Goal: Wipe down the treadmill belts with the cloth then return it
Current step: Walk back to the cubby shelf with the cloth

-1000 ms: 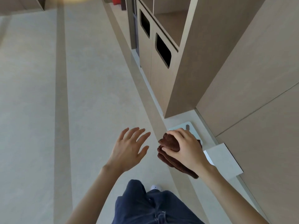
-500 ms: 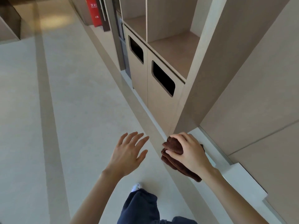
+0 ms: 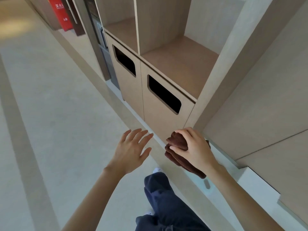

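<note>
A folded dark brown cloth (image 3: 176, 151) hangs bunched in my right hand (image 3: 194, 147), which grips its upper part in front of the cabinet's lower right corner. Its lower end droops under my wrist. My left hand (image 3: 131, 151) floats empty to the left of the cloth, palm down with fingers spread, over the pale floor. No treadmill is in view.
A beige wooden cabinet (image 3: 160, 110) with two dark slot openings (image 3: 164, 94) stands ahead on the right, open shelves (image 3: 180, 62) above it. A red sign (image 3: 63, 14) leans far back. My dark-trousered leg (image 3: 160, 194) steps below. A wall panel (image 3: 260, 117) fills the right.
The view has lifted and moved forward, bringing the cabinet and its shelves closer. Both hands keep their pose, and the cloth stays in my right hand.
</note>
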Tool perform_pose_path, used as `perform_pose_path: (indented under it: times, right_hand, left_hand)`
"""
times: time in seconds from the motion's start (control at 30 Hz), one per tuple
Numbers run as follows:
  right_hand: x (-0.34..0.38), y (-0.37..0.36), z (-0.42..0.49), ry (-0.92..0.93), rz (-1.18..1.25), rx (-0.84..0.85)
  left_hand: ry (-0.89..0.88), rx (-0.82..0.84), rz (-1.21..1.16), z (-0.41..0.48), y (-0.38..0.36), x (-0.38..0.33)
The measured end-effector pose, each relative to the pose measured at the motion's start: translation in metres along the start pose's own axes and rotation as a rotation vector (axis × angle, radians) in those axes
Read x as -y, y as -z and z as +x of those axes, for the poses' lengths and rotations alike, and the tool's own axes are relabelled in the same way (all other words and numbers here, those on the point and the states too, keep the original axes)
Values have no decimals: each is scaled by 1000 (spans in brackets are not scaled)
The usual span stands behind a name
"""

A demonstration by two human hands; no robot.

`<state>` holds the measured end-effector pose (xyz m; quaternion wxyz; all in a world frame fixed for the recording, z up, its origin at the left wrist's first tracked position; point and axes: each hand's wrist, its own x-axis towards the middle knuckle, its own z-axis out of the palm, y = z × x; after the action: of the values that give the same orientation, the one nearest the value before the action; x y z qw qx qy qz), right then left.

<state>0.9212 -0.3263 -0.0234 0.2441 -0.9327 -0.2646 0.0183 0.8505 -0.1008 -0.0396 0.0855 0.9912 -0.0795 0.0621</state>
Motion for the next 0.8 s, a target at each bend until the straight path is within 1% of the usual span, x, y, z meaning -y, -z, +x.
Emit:
perform_pose_path:
  times: [0.2,0.4,0.6,0.7,0.8]
  right_hand:
    - [-20,-7,80,-23,-25,-3]
    - [-35,-5,159,-13,-55,-17]
    - [-61,3,224,30,-98,-46]
    - [-73,8,257,7,-106,-93]
    - [-86,8,288,-63,-134,-115]
  left_hand:
    - [-52,-31,2,76,-5,41]
    - [-74,5,-4,157,0,84]
    - [-135,47,-30,218,-12,101]
    - [-183,76,-29,244,-16,110]
    - [-237,102,-29,273,-18,123]
